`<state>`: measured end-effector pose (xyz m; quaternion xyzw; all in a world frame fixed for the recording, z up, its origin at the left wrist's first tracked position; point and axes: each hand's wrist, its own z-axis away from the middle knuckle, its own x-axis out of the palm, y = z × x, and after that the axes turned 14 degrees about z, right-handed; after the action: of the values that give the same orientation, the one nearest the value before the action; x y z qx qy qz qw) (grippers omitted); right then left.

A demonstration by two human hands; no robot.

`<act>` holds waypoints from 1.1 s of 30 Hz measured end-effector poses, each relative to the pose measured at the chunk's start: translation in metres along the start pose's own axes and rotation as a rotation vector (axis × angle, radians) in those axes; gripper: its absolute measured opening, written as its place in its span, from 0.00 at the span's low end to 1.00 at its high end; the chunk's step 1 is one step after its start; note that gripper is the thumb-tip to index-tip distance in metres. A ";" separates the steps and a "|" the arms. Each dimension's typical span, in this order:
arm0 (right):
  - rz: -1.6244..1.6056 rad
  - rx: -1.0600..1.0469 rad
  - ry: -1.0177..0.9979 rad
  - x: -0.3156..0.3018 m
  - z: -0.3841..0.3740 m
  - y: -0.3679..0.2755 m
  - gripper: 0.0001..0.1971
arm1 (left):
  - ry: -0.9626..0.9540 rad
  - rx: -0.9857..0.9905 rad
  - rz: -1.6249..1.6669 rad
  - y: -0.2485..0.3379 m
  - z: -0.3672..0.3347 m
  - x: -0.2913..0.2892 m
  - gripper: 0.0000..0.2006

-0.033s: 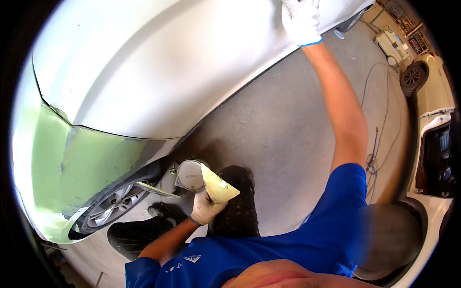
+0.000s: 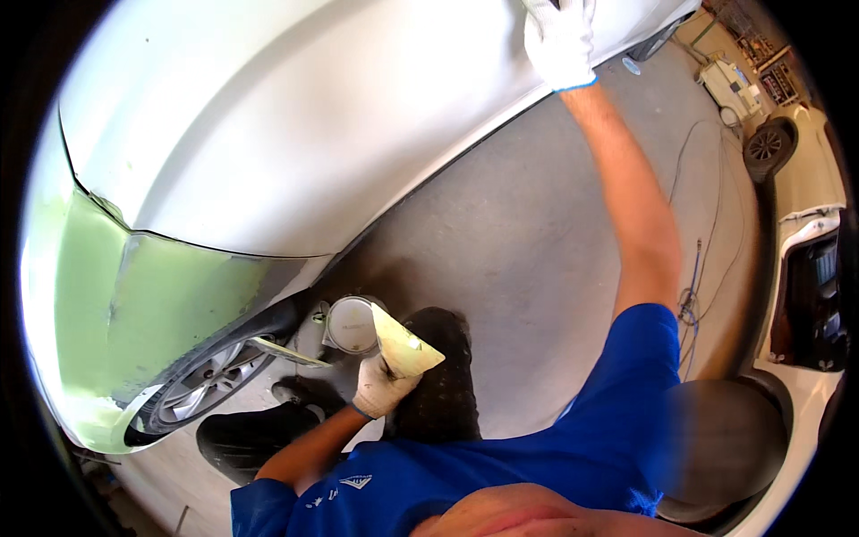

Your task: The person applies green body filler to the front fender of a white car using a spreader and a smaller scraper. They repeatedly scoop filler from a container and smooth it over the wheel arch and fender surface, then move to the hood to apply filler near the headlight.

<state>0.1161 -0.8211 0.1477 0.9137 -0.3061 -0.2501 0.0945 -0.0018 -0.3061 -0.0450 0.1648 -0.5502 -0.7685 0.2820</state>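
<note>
My left hand (image 2: pixel 385 391), in a white work glove, is closed on a pale yellow flat board (image 2: pixel 404 345) with light smears on it, held above my right knee. Stretched far forward, my right hand (image 2: pixel 562 49) wears a white glove with a blue cuff edge. It is at the white car body (image 2: pixel 340 116), its fingertips cut off by the top of the picture. Those fingers look bent, and whatever they hold is out of sight. A round, light-lidded can (image 2: pixel 352 325) stands just beyond the board.
Green-tinted filler or primer covers the fender (image 2: pixel 179 286) above the car's wheel (image 2: pixel 201 389) on the left. A pale strip (image 2: pixel 291 352) juts between wheel and can. Hoses (image 2: pixel 689 309) lie on the grey floor at right, near a wheeled machine (image 2: pixel 729 89) and another car (image 2: pixel 810 179).
My right hand sits slightly lower in the picture, with a dark gap showing between its fingers. My left hand still holds the board; the view has shifted a little.
</note>
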 end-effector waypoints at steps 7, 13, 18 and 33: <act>-0.035 -0.128 0.012 -0.024 0.021 0.000 0.22 | 0.001 -0.026 -0.011 0.000 0.000 -0.001 0.13; 0.026 0.060 -0.007 0.005 -0.009 0.013 0.22 | 0.005 -0.015 -0.023 0.004 -0.003 0.000 0.14; -0.008 -0.099 0.021 -0.014 0.018 -0.012 0.21 | 0.002 -0.038 -0.023 0.000 -0.005 -0.001 0.14; -0.019 -0.102 0.026 -0.014 0.019 -0.011 0.21 | 0.009 -0.015 0.047 0.006 -0.011 0.003 0.13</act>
<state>0.1021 -0.8044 0.1331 0.9138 -0.2830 -0.2541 0.1424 0.0041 -0.3176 -0.0427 0.1535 -0.5469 -0.7649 0.3036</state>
